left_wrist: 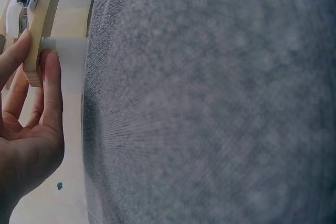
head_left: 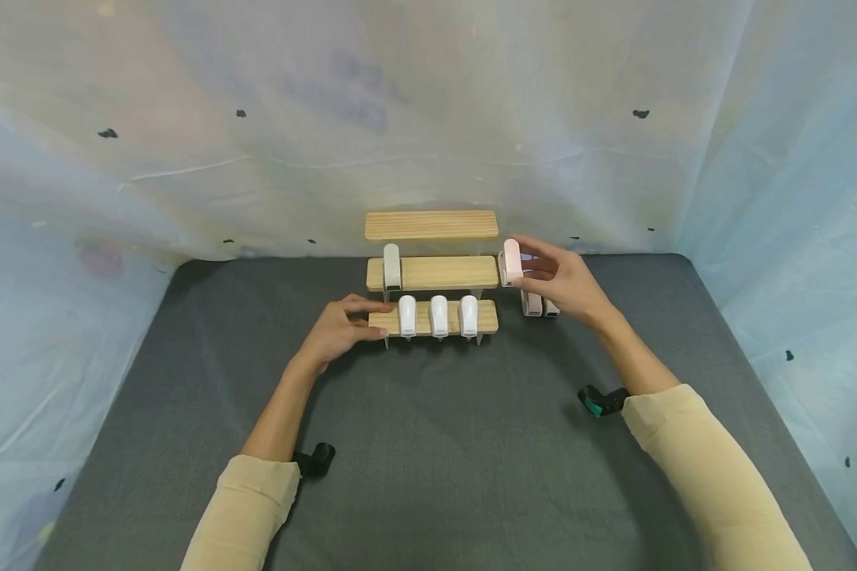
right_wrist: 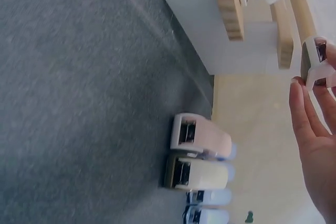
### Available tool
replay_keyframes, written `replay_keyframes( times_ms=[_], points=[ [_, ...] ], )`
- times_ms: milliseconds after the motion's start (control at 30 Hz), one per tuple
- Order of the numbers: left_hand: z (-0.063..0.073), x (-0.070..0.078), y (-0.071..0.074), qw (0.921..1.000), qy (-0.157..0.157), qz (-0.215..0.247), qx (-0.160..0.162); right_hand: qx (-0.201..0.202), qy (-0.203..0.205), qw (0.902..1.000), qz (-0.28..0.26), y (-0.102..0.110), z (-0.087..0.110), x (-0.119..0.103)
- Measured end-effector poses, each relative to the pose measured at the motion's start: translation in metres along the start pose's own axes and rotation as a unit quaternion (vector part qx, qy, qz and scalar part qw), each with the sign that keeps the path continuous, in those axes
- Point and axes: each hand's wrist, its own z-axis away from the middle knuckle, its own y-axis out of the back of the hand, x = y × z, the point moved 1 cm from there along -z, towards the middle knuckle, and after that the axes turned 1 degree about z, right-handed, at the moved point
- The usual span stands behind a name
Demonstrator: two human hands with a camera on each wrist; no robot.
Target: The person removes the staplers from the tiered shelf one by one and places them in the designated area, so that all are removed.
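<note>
The left hand (head_left: 334, 331) pinches the left end of the lowest wooden step (left_wrist: 35, 51) of a tiered rack, thumb on one face and fingers on the other. The right hand (head_left: 566, 285) holds a small pink desk tool (head_left: 511, 262) with a lever top and metal mechanism, like a stapler or hole punch, beside the right end of the middle step (head_left: 450, 272). Three white lever-topped tools (head_left: 439, 316) stand in a row on the lowest step. A pale grey one (head_left: 392, 266) stands at the left of the middle step. Bare wood shows along the top step (head_left: 432, 225).
Right of the rack, a pink tool (right_wrist: 202, 135), a cream one (right_wrist: 205, 173) and pale blue ones (right_wrist: 212, 198) stand on the dark grey table (head_left: 428, 460). Patterned sheeting (head_left: 428, 95) hangs close behind the rack and along both sides.
</note>
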Motion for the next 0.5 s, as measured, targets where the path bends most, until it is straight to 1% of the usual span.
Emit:
replay_keyframes(
  times_ms=[167,500],
  points=[
    [0.0,0.0,0.0,1.0,0.001,0.0,0.0,0.0,0.003,1.0,-0.008,0.008,0.005,0.005],
    [0.0,0.0,0.0,1.0,-0.004,0.003,0.0,0.015,-0.017,0.9995,0.022,0.023,0.019,0.021]
  ],
)
